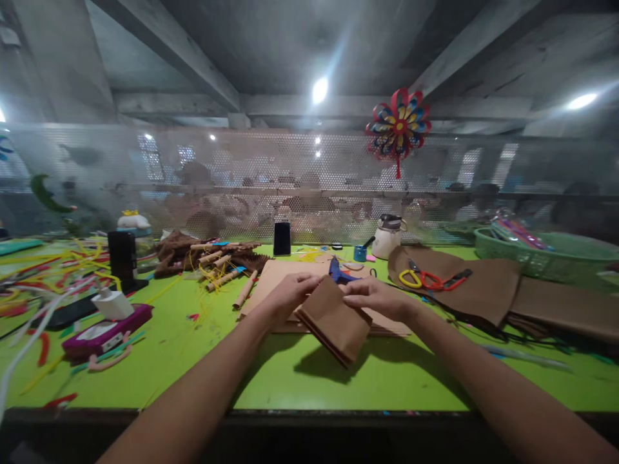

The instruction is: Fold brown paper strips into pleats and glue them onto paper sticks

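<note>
Clearly, both hands are clamped on the folded brown paper (338,319), which is held tilted just above the table (261,390), its lowest corner pointing toward the person and its shadow falling on the green surface. The left hand (291,293) grips its upper left edge, while the right hand (378,298) holds the upper right side with the fingers near the top. Behind it lie flat cardboard sheets (271,278), and a blue glue gun (339,273) shows just beyond the paper, between the hands.

To the left are brown paper rolls (223,278) with yellow strands around them and, nearer, a purple power strip (107,334) with a white charger (113,305) on it. A dark phone (282,239) stands upright toward the back. On the right, scissors (432,281) with a red handle rest on large brown sheets (483,299); behind these are a pale jug (385,241), a small blue pot (360,253) and a green basket (580,258). A petalled red ornament (399,126) hangs against the mesh screen (309,193).
</note>
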The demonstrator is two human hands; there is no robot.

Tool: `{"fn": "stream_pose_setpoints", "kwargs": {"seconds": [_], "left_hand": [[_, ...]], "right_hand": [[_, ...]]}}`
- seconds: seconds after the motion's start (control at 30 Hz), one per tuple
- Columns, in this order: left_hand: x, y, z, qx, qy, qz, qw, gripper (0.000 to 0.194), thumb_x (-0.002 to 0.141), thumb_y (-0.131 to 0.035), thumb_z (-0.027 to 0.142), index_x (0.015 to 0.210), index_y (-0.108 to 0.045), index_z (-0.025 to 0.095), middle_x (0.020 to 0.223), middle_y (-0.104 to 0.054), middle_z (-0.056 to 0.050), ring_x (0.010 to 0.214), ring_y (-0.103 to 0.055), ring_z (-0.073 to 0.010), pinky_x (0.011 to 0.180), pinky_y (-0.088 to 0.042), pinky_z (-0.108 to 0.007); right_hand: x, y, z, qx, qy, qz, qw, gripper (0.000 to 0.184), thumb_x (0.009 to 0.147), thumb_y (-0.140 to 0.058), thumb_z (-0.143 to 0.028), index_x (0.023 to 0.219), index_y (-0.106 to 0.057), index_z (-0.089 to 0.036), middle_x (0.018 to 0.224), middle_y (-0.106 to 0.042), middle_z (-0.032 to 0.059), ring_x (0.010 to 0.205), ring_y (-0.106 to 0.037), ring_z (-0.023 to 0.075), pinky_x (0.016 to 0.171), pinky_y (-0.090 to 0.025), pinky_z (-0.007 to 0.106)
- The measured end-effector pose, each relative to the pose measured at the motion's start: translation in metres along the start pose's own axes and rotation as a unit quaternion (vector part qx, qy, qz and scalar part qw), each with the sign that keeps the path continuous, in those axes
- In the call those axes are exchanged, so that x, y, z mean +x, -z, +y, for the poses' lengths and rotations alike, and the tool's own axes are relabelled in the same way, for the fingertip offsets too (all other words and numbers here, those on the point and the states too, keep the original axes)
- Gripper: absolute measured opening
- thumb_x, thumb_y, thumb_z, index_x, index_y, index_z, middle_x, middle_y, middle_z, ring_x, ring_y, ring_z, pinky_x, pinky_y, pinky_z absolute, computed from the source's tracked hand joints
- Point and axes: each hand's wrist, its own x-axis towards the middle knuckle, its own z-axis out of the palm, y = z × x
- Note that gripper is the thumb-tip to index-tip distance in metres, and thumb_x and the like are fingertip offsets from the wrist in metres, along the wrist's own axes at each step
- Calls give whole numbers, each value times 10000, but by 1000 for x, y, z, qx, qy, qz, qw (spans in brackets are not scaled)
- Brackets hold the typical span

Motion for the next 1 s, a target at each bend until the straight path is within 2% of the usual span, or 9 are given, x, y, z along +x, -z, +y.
{"fn": "stream_pose_setpoints", "kwargs": {"seconds": [0.07,0.13,0.23,0.3,0.43,0.6,0.8,1.0], "left_hand": [[3,5,2,32,-12,35,999,422,772,-499,479,940,-625,113,839,-628,-73,731,-547,-148,688,-426,-270],[5,5,0,141,-34,35,989,434,789,-452,486,893,-643,110,807,-631,-70,730,-543,-157,686,-420,-271],[8,-1,-11,320,-78,24,944,357,767,-470,416,819,-669,125,796,-645,-54,745,-540,-176,674,-405,-265],[11,-4,-20,376,-80,37,923,320,754,-461,363,792,-675,128,768,-649,-47,718,-542,-176,639,-397,-259],[17,-3,-28,421,-69,49,903,295,727,-457,316,779,-675,124,736,-651,-45,677,-545,-171,596,-386,-254],[17,5,-26,474,-68,37,877,274,733,-460,296,775,-670,125,742,-648,-59,676,-544,-173,602,-387,-254],[17,14,-29,519,-68,-6,852,248,759,-479,281,786,-670,126,774,-638,-69,686,-541,-166,617,-386,-245],[26,6,-37,531,-112,-19,840,259,788,-502,347,856,-688,180,771,-603,-52,744,-533,-169,649,-381,-244]], "right_hand": [[4,3,5,-105,-3,-10,994,312,814,-512,-400,844,-619,-109,750,-571,28,674,-490,116,631,-392,234],[10,5,12,-188,3,-15,982,307,826,-487,-380,798,-621,-105,708,-559,22,652,-474,115,616,-378,229],[18,3,28,-249,18,5,968,268,825,-482,-331,766,-618,-108,693,-568,19,645,-476,116,598,-365,220],[21,0,37,-275,24,26,961,250,822,-486,-312,757,-624,-113,691,-580,22,641,-482,118,576,-354,214],[22,-4,45,-290,25,57,955,221,809,-511,-290,776,-645,-118,712,-606,37,640,-500,119,563,-344,213],[23,-4,52,-268,-5,91,959,185,780,-543,-255,733,-648,-110,698,-604,34,622,-502,114,556,-342,212],[26,0,66,-251,-23,80,964,114,726,-587,-206,721,-667,-123,701,-623,27,638,-523,118,579,-363,210],[27,-1,70,-244,-24,104,964,145,728,-605,-232,693,-674,-109,667,-619,32,602,-511,114,551,-355,211]]}}
